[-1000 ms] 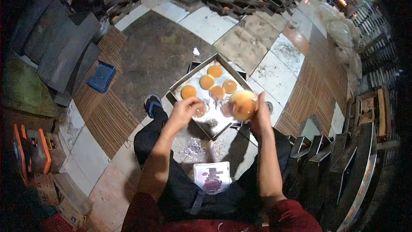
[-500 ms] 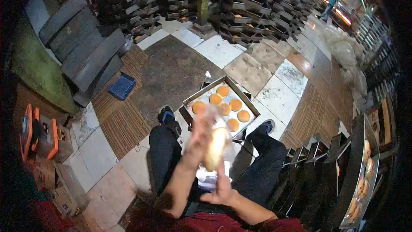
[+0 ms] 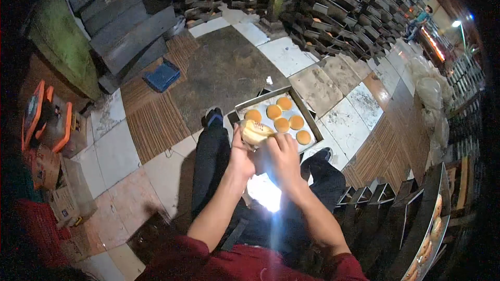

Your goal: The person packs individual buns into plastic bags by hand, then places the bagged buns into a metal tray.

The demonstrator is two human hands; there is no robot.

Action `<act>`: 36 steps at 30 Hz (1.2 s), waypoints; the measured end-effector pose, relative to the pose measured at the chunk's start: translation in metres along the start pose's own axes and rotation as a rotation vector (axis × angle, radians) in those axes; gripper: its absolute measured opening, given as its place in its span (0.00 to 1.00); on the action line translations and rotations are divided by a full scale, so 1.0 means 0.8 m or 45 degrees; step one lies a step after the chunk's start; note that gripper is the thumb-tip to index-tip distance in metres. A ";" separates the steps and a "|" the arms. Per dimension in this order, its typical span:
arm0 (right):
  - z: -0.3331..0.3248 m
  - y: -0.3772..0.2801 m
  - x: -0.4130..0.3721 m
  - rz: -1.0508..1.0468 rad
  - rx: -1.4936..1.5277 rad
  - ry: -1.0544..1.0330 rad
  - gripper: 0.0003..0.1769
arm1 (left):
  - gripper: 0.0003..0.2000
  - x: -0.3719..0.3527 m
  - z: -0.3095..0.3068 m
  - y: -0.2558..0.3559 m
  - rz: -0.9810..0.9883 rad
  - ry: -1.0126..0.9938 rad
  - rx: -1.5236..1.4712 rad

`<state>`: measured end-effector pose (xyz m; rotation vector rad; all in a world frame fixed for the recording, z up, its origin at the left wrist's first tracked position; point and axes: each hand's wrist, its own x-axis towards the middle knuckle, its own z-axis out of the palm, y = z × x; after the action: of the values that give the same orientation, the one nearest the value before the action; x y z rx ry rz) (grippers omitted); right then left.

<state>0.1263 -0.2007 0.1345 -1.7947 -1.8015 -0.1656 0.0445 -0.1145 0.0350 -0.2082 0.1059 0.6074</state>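
My left hand (image 3: 241,155) is wrapped round a pale bread roll in a clear printed bag (image 3: 255,132), held above my lap. My right hand (image 3: 285,162) is closed at the right end of the bag, its fingers bunched against the wrapping; part of the bag is hidden behind them. Just beyond my hands, between my feet, lies a metal baking tray (image 3: 312,116) with several round golden buns (image 3: 296,122). A strongly lit white thing (image 3: 264,191) rests on my lap under my wrists, too bright to make out.
Tilted trays line my right, one holding several bread rolls (image 3: 428,239). Orange-rimmed bins (image 3: 65,127) and cartons (image 3: 44,166) stand at left. A blue crate (image 3: 161,75) sits on the floor. Stacked dark trays (image 3: 333,15) fill the back; a person (image 3: 419,21) is far off right.
The bagged roll has turned from upright to nearly level and sits farther forward. My right hand has moved from its lower end to the bag's right end. The view has shifted slightly.
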 end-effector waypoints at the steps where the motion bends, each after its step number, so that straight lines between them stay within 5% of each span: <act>1: 0.014 -0.001 -0.015 -0.101 0.009 -0.137 0.09 | 0.34 0.008 -0.020 0.004 0.072 0.143 0.266; 2: 0.025 -0.006 -0.027 -0.226 0.012 -0.259 0.08 | 0.32 0.022 -0.022 0.013 0.156 0.266 0.536; 4: 0.021 -0.037 -0.049 -0.359 0.123 -0.140 0.10 | 0.31 -0.010 0.051 0.008 0.079 0.328 0.160; 6: -0.014 -0.046 -0.055 -0.119 0.250 0.155 0.12 | 0.32 -0.029 0.089 0.007 0.307 0.201 0.339; 8: -0.044 -0.043 -0.042 0.137 0.204 0.176 0.11 | 0.35 -0.042 0.107 0.007 0.342 -0.063 0.490; 10: -0.039 -0.022 -0.041 0.334 0.872 -0.108 0.13 | 0.34 -0.055 0.135 -0.009 0.424 -0.252 0.599; 11: -0.045 -0.022 -0.052 0.824 1.451 -0.332 0.16 | 0.34 -0.057 0.143 -0.011 0.416 -0.259 0.600; 13: -0.052 -0.034 -0.048 0.662 1.399 -0.242 0.17 | 0.35 -0.060 0.153 -0.011 0.665 -0.118 0.709; 16: -0.066 -0.032 -0.038 0.516 1.462 -0.245 0.20 | 0.35 -0.064 0.155 -0.017 0.739 -0.252 0.715; 18: -0.075 -0.013 -0.040 0.672 1.866 -0.593 0.22 | 0.36 -0.062 0.156 -0.021 0.817 -0.346 0.847; 20: -0.084 0.000 -0.042 0.675 2.261 -0.519 0.20 | 0.38 -0.060 0.158 -0.023 0.979 -0.526 1.106; 22: -0.087 0.007 -0.039 0.556 1.717 -0.569 0.14 | 0.40 -0.059 0.164 -0.029 0.904 -0.542 1.034; 26: -0.079 -0.003 -0.058 0.771 1.568 -0.327 0.08 | 0.36 -0.051 0.168 -0.047 0.948 -0.541 1.130; 28: -0.079 -0.005 -0.061 0.505 1.303 -0.153 0.10 | 0.32 -0.056 0.174 -0.046 0.684 -0.286 0.581; 30: -0.084 -0.006 -0.051 0.038 0.722 -0.069 0.13 | 0.28 -0.057 0.173 -0.044 0.654 -0.179 0.516; 32: -0.071 -0.002 -0.054 -0.113 0.435 -0.023 0.09 | 0.26 -0.053 0.167 -0.040 0.555 -0.088 0.469; 34: -0.068 -0.016 -0.061 0.168 0.295 -0.795 0.11 | 0.25 -0.043 0.155 -0.031 0.569 -0.021 0.460; 36: -0.081 -0.044 -0.076 -0.803 0.902 -1.669 0.12 | 0.25 -0.033 0.143 -0.011 0.723 0.112 0.537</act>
<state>0.1082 -0.2880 0.1694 -0.6842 -2.6608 1.5184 0.0325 -0.1101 0.1518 0.2153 0.3815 1.1228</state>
